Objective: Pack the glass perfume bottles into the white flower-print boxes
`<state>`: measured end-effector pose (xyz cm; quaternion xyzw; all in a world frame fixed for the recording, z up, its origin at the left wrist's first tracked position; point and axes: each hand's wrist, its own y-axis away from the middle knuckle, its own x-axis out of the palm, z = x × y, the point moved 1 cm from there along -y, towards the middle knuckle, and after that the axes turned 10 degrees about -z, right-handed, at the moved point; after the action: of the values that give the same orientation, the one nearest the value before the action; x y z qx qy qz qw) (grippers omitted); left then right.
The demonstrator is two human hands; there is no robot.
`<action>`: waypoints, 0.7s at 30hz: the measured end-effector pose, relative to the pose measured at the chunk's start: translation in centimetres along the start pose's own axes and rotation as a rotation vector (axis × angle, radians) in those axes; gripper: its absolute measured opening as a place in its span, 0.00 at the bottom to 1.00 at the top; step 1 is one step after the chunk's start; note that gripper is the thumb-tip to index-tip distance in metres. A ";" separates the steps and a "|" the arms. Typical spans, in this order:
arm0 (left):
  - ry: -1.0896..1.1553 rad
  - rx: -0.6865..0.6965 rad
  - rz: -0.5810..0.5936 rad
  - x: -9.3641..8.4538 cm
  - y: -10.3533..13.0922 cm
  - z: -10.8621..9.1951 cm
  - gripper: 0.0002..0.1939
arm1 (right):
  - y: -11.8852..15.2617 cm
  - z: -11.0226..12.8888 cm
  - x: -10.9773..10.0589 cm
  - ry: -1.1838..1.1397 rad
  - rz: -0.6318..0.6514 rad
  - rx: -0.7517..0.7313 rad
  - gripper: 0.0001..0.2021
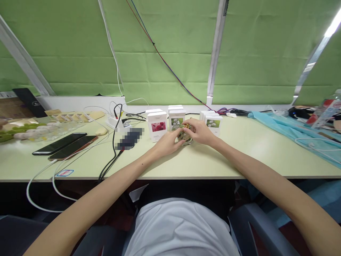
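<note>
Both of my hands meet over clear glass bottles [189,141] at the middle of the table, in front of a white box [177,113] with a white-flower picture. My left hand [168,142] curves around the glass from the left, thumb and fingers against it. From the right, my right hand [198,131] bends its fingers over the gold-coloured top [187,126] of a bottle. My fingers cover much of the glass, so how many bottles stand there is unclear. A white box with a red-flower picture [158,127] stands just left of my hands.
More white boxes [213,122] stand behind my right wrist. Two phones [65,144], white and black cables [114,142] and a power strip [114,122] lie to the left. Clear containers with green and pale pieces [39,131] sit farther left. Blue sheeting [287,131] covers the right side.
</note>
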<state>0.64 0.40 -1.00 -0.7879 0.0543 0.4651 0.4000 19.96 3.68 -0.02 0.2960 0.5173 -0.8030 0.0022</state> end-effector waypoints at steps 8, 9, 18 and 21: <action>-0.008 -0.006 0.006 0.0 0.0 0.0 0.20 | 0.0 -0.1 0.1 0.000 -0.006 -0.015 0.09; -0.007 -0.005 0.008 0.0 0.0 0.0 0.20 | 0.0 -0.1 0.1 0.001 -0.005 -0.014 0.09; 0.000 -0.006 0.009 -0.1 0.0 -0.1 0.20 | -0.1 0.0 0.0 0.007 0.010 -0.004 0.08; 0.003 -0.004 0.010 -0.1 0.0 -0.2 0.20 | -0.1 0.0 -0.1 0.004 0.009 -0.007 0.08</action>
<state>0.68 0.23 -0.92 -0.7891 0.0581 0.4660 0.3959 19.96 3.70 0.11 0.2998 0.5187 -0.8006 0.0056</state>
